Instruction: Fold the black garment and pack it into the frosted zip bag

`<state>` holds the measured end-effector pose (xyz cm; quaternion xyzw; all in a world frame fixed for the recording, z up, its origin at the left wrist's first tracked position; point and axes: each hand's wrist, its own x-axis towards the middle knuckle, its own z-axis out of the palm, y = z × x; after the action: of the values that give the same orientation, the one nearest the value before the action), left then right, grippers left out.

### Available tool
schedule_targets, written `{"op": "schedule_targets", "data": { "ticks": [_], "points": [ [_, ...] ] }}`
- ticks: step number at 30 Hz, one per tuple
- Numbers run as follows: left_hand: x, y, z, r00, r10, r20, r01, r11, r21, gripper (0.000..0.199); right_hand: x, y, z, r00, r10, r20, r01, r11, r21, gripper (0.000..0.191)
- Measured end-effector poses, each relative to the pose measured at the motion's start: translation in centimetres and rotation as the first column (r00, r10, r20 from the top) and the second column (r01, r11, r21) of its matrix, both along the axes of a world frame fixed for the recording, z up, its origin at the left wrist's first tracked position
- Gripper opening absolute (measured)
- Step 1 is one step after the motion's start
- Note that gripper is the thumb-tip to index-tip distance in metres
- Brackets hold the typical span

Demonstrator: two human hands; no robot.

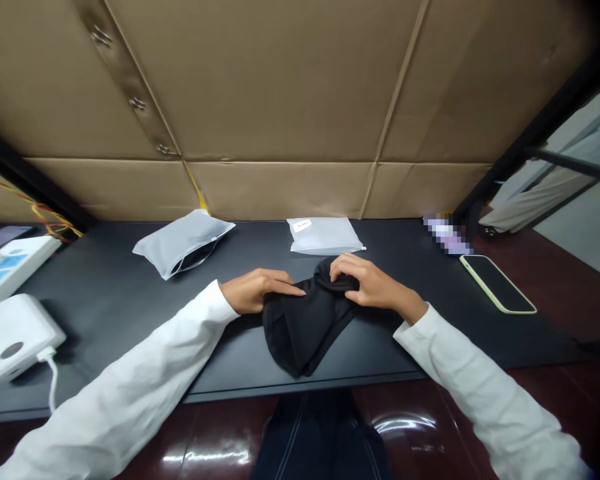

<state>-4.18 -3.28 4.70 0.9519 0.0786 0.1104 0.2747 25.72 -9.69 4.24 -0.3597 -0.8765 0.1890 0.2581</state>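
So on the black tabletop (pixel 100 280) there's a black cloth bundle (pixel 303 333) in the middle, toward the near edge, with 2 frosted plastic bags (pixel 183 243) (pixel 325 235) farther back. The left grip (pixel 255 291) lies open and flat on the cloth, and the right grip (pixel 367 279) curls over its top fold, pinching it.

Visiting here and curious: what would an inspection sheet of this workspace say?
Surface: black desktop.
Things: folded black cloth under both hands; two frosted plastic bags, one holding something dark, one labelled.
Clutter: phone in a pale case; pixelated object; white device with blue panels.
Hands: left hand flat on the cloth; right hand curled over its top fold.
Cables: white cable from a white box; red and yellow wires at far left.
Surroundings: cardboard-lined wall; glossy dark red floor.
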Motion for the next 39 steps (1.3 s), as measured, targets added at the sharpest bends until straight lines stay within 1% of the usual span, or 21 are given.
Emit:
{"op": "schedule_targets", "data": {
  "ticks": [2, 5, 8, 11, 13, 15, 18, 20, 23, 26, 28, 31, 34, 36, 39],
  "points": [
    [0.0, 0.2, -0.5, 0.999, -0.005, 0.034, 0.003, 0.997, 0.073, 0.034, 0.6, 0.3, 0.2, 0.999, -0.017, -0.033, 0.015, 0.999, -0.043, 0.047],
    [0.2, 0.2, -1.0, 0.995, 0.0, 0.098, -0.017, 0.986, 0.168, 0.03, 1.5, 0.6, 0.3, 0.997, -0.045, -0.059, 0.041, 0.997, -0.07, 0.058],
    [0.4, -0.1, -1.1, 0.996, 0.001, 0.087, -0.027, 0.953, 0.302, 0.027, 2.0, 0.8, 0.1, 0.995, -0.089, -0.04, 0.088, 0.995, -0.045, 0.067],
    [0.5, -0.1, -1.2, 0.998, 0.027, 0.065, -0.052, 0.906, 0.419, 0.022, 2.2, 0.8, -0.2, 0.981, -0.194, -0.015, 0.194, 0.981, 0.001, 0.062],
    [0.4, 0.1, -1.3, 0.997, 0.017, 0.07, -0.048, 0.887, 0.46, 0.018, 2.3, 0.8, -0.5, 0.964, -0.265, -0.013, 0.265, 0.964, 0.006, 0.059],
    [0.2, 0.5, -1.5, 0.997, -0.009, 0.073, -0.029, 0.867, 0.497, 0.016, 2.4, 0.7, -0.7, 0.954, -0.298, -0.008, 0.298, 0.955, -0.003, 0.061],
    [0.1, 0.8, -1.7, 0.998, -0.025, 0.062, -0.014, 0.834, 0.551, 0.014, 2.4, 0.5, -0.9, 0.958, -0.287, 0.0, 0.287, 0.958, 0.0, 0.071],
    [0.1, 0.8, -1.7, 0.999, -0.015, 0.05, -0.016, 0.822, 0.57, 0.014, 2.2, 0.2, -0.8, 0.961, -0.276, -0.015, 0.276, 0.961, 0.017, 0.075],
    [0.2, 0.7, -1.7, 0.999, 0.001, 0.039, -0.023, 0.816, 0.578, 0.015, 1.6, -0.2, -0.9, 0.967, -0.238, -0.094, 0.246, 0.965, 0.087, 0.07],
    [0.3, 0.6, -1.6, 1.0, 0.007, 0.026, -0.02, 0.824, 0.567, 0.015, 1.0, -0.4, -1.2, 0.978, -0.097, -0.184, 0.127, 0.979, 0.16, 0.065],
    [0.2, 0.6, -1.7, 1.0, 0.005, 0.029, -0.02, 0.837, 0.546, 0.015, 0.7, -0.5, -1.5, 0.981, 0.009, -0.195, 0.026, 0.984, 0.175, 0.063],
    [0.3, 0.6, -1.7, 0.998, -0.011, 0.058, -0.019, 0.867, 0.498, 0.019, 0.3, -0.4, -2.0, 0.986, 0.118, -0.121, -0.102, 0.986, 0.135, 0.062],
    [0.5, 0.4, -1.7, 0.994, -0.033, 0.108, -0.016, 0.904, 0.428, 0.025, 0.5, 0.0, -2.4, 0.985, 0.153, -0.074, -0.148, 0.987, 0.061, 0.06],
    [0.7, 0.1, -1.7, 0.987, -0.063, 0.151, 0.006, 0.935, 0.353, 0.024, 0.7, 0.3, -2.6, 0.98, 0.171, -0.104, -0.171, 0.985, 0.009, 0.058],
    [1.1, -0.2, -1.4, 0.974, -0.086, 0.21, 0.044, 0.98, 0.196, 0.021, 0.9, 0.5, -2.7, 0.949, 0.21, -0.236, -0.229, 0.972, -0.059, 0.05]
  ]
}}
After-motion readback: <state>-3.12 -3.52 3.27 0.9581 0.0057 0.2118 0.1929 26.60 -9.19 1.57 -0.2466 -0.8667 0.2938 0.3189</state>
